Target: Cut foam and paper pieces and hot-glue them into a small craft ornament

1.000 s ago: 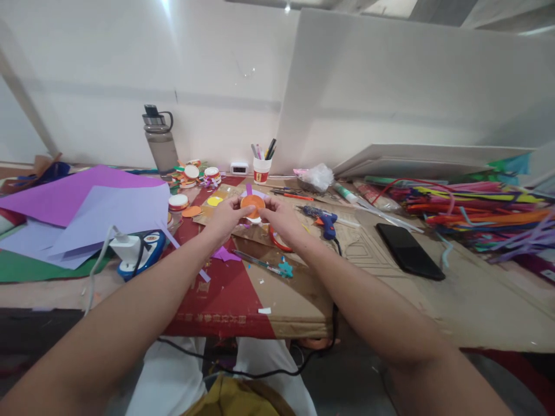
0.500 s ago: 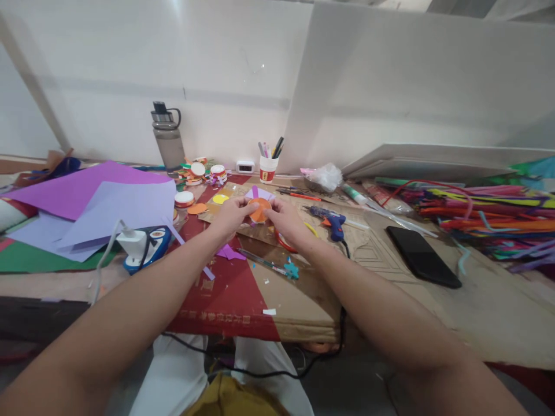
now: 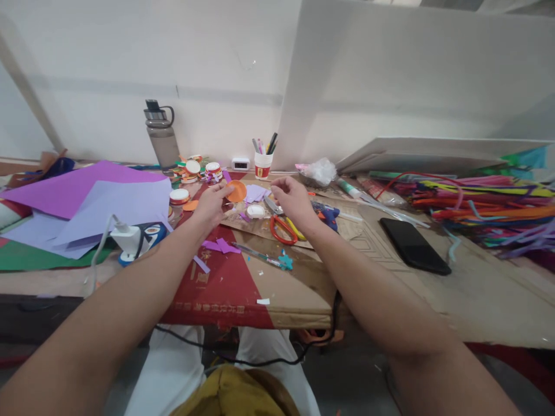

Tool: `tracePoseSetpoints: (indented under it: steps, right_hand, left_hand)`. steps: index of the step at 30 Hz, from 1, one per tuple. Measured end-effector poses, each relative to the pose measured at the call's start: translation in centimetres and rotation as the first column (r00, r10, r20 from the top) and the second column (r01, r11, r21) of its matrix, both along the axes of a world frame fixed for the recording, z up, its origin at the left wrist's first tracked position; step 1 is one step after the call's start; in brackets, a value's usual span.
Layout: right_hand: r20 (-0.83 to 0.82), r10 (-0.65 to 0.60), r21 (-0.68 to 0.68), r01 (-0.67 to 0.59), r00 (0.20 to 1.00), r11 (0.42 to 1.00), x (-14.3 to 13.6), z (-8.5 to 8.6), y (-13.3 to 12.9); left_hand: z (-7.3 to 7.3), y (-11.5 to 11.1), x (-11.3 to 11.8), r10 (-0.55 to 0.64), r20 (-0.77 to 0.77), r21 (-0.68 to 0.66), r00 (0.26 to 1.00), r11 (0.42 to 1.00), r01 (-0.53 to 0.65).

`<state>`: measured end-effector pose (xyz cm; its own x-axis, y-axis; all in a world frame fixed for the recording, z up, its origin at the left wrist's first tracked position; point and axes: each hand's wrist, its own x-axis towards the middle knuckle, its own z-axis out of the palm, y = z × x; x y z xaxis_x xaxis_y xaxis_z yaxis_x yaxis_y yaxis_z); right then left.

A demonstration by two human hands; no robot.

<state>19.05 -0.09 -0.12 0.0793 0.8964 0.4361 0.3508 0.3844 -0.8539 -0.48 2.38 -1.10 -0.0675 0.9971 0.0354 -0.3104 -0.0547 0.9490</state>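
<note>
Between the thumb and fingers of my left hand [image 3: 211,205], an orange paper disc [image 3: 236,191] is held up at a tilt. My right hand [image 3: 292,199] hovers to its right, apart from the disc, its fingers loosely curled with nothing visible in them. Below that hand lie scissors with red and yellow handles [image 3: 284,230]; the hand partly covers them. A white round lid [image 3: 255,212] and light purple paper pieces [image 3: 256,194] rest on the cardboard between my hands. Left of my left hand is another orange disc [image 3: 190,205], near a white-topped round piece [image 3: 179,196].
A water bottle [image 3: 161,136], a cup of pens [image 3: 262,164] and a small clock [image 3: 240,164] stand along the wall. Purple sheets [image 3: 117,208] and a power strip [image 3: 151,234] lie left. Rightward are a blue glue gun [image 3: 329,215], a phone [image 3: 414,245] and pipe cleaners [image 3: 477,214].
My right hand has let go of the orange disc and moved right. My left hand has carried the disc left, uncovering the white lid and the scissors' handles. The view has shifted slightly.
</note>
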Motion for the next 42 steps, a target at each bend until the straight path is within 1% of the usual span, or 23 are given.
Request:
tracePoseSetpoints:
  steps: [4,7,9,12,15,18,20,22,28,31,33,35,37,39,41,42]
  right_hand:
    - [0.213,-0.011,0.068,-0.004,0.977,0.998,-0.1,0.0,-0.6]
    - [0.363,0.011,0.085,-0.045,0.932,0.995,-0.3,0.0,-1.1]
    - [0.463,0.048,0.076,-0.093,0.885,0.993,-0.5,-0.2,-1.2]
    - [0.63,0.105,0.055,-0.179,0.77,0.982,-1.1,-1.1,-1.3]
    - [0.774,0.13,0.028,-0.239,0.62,0.971,-2.0,-2.4,-1.4]
    - [0.865,0.119,-0.008,-0.223,0.488,0.975,-2.8,-3.1,-1.7]
    - [0.888,0.123,-0.038,-0.196,0.444,0.98,-3.2,-3.1,-1.9]
    - [0.884,0.146,-0.068,-0.188,0.444,0.98,-3.4,-2.9,-2.0]
    - [0.842,0.166,-0.075,-0.193,0.514,0.978,-3.1,-2.7,-1.8]
    - [0.798,0.173,-0.07,-0.196,0.577,0.978,-2.5,-2.5,-1.6]
    - [0.759,0.152,-0.05,-0.175,0.633,0.983,-2.1,-2.2,-1.4]
    - [0.743,0.121,-0.035,-0.142,0.659,0.989,-1.7,-1.9,-1.3]
    - [0.747,0.11,-0.035,-0.126,0.656,0.991,-1.5,-1.7,-1.3]
    - [0.753,0.121,-0.04,-0.139,0.646,0.989,-1.7,-1.8,-1.5]
    - [0.77,0.134,-0.052,-0.149,0.624,0.987,-2.2,-2.0,-1.9]
    - [0.785,0.138,-0.066,-0.141,0.603,0.988,-2.5,-2.1,-2.2]
  left_hand:
    - [0.1,0.4,-0.3,0.038,-0.001,0.002,0.999,0.999,-0.038]
    - [0.3,0.7,-0.5,0.088,0.034,0.008,0.996,0.996,-0.088]
    - [0.4,0.7,-0.5,0.109,0.051,0.012,0.993,0.994,-0.11]
    - [0.4,0.4,-0.4,0.103,0.044,0.02,0.994,0.994,-0.103]
    - [0.4,0.2,-0.3,0.097,0.024,0.022,0.995,0.995,-0.098]
    - [0.3,0.1,-0.3,0.083,0.014,0.026,0.996,0.996,-0.084]
    - [0.1,0.2,-0.3,0.071,0.005,0.021,0.997,0.997,-0.071]
    - [0.0,0.2,-0.2,0.063,-0.002,0.01,0.998,0.998,-0.063]
    - [0.0,0.0,0.1,0.053,-0.016,-0.001,0.998,0.999,-0.053]
    - [-0.1,0.0,0.1,0.041,-0.025,-0.009,0.999,0.999,-0.042]
    - [-0.2,0.0,0.1,0.009,-0.026,-0.027,1.0,1.0,-0.009]
    - [-0.2,-0.1,0.1,-0.029,-0.013,-0.042,0.999,0.999,0.029]
    - [-0.1,-0.3,0.2,-0.071,0.011,-0.047,0.997,0.996,0.071]
    - [0.1,-0.7,0.4,-0.123,0.032,-0.067,0.992,0.99,0.125]
    - [0.3,-1.0,0.6,-0.15,0.017,-0.122,0.988,0.981,0.151]
    - [0.4,-1.1,0.7,-0.147,-0.004,-0.161,0.989,0.976,0.144]
